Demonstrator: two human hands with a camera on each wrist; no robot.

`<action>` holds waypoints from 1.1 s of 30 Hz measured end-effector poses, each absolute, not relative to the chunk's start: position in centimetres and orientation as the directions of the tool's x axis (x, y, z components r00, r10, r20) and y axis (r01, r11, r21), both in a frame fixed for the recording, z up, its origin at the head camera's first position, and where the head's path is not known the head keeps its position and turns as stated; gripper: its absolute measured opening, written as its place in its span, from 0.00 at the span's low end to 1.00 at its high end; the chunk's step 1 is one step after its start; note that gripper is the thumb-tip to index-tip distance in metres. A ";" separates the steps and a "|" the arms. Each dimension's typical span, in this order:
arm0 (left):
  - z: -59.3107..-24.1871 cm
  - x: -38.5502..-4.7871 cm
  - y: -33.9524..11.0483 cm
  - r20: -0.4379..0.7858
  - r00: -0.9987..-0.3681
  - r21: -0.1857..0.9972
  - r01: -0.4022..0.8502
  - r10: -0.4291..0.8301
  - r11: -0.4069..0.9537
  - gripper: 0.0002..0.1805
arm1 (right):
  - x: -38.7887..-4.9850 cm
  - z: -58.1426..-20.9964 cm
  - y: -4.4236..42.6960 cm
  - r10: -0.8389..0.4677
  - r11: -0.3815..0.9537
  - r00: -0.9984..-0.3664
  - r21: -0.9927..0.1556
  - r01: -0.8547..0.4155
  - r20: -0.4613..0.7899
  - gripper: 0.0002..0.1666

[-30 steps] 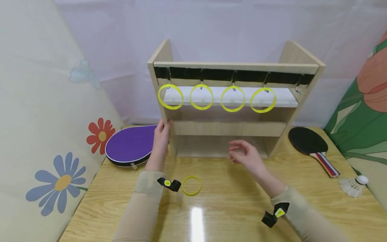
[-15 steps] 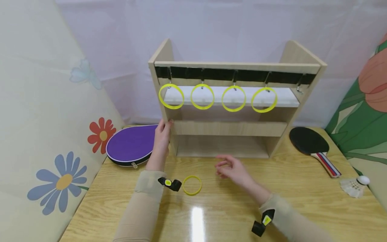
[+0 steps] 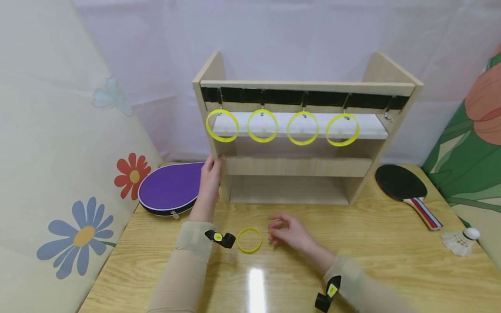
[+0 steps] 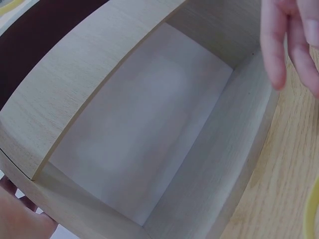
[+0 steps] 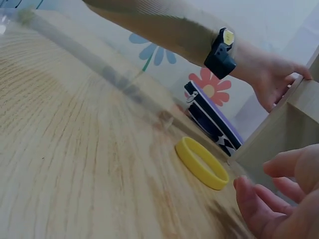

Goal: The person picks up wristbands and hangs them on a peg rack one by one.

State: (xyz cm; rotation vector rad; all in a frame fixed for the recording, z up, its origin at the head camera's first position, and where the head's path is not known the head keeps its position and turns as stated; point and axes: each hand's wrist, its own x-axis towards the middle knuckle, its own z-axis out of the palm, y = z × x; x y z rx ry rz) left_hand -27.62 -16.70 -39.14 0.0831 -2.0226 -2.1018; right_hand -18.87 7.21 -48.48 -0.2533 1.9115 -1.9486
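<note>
My left hand (image 3: 210, 178) grips the left side panel of a small wooden shelf (image 3: 297, 167), its thumb inside and the fingers outside. A yellow wristband-like ring (image 3: 249, 252) lies flat on the table in front of the shelf. Just to the right of that ring hovers my right hand (image 3: 289, 232), fingers loosely bent, holding nothing. In the right wrist view a gap shows between its fingertips and the yellow band (image 5: 193, 167). Several like yellow rings (image 3: 262, 141) hang from hooks along the shelf's black strip (image 3: 283, 95); the rightmost hook (image 3: 388, 114) carries no ring.
A purple zipped paddle case (image 3: 172, 187) lies left of the shelf, close to my left forearm. To the right are a black table tennis paddle (image 3: 401, 182) and a shuttlecock (image 3: 459, 243). A pale cloth (image 3: 297, 34) hangs behind the shelf.
My right hand has come down and leftward from in front of the shelf's lower opening to beside the ring on the table. The left hand keeps its hold on the side panel.
</note>
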 end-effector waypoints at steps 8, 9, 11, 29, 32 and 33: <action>-39.3 -27.7 -16.6 0.113 -0.973 0.993 0.120 -0.199 -0.024 0.21 | -18.6 -49.5 6.1 -0.417 0.007 -0.891 -0.981 0.193 -0.178 0.25; -39.4 -27.7 -16.6 0.118 -0.973 0.992 0.125 -0.200 -0.021 0.21 | -18.6 -49.5 6.0 -0.417 0.012 -0.890 -0.980 0.196 -0.183 0.25; -39.4 -27.7 -16.5 0.129 -0.972 0.991 0.135 -0.197 -0.018 0.21 | -18.5 -49.6 5.9 -0.415 0.021 -0.890 -0.980 0.198 -0.189 0.25; -39.2 -27.7 -16.6 0.115 -0.972 0.992 0.125 -0.204 -0.034 0.22 | -18.6 -49.6 3.9 -0.341 0.157 -0.920 -0.977 0.145 -0.191 0.21; -39.2 -27.7 -16.7 0.114 -0.974 0.992 0.122 -0.194 -0.029 0.21 | -18.7 -49.7 3.8 -0.323 0.171 -0.926 -0.974 0.147 -0.196 0.21; -39.2 -27.7 -16.7 0.117 -0.974 0.992 0.125 -0.192 -0.029 0.21 | -18.7 -49.7 3.8 -0.315 0.177 -0.928 -0.973 0.148 -0.198 0.20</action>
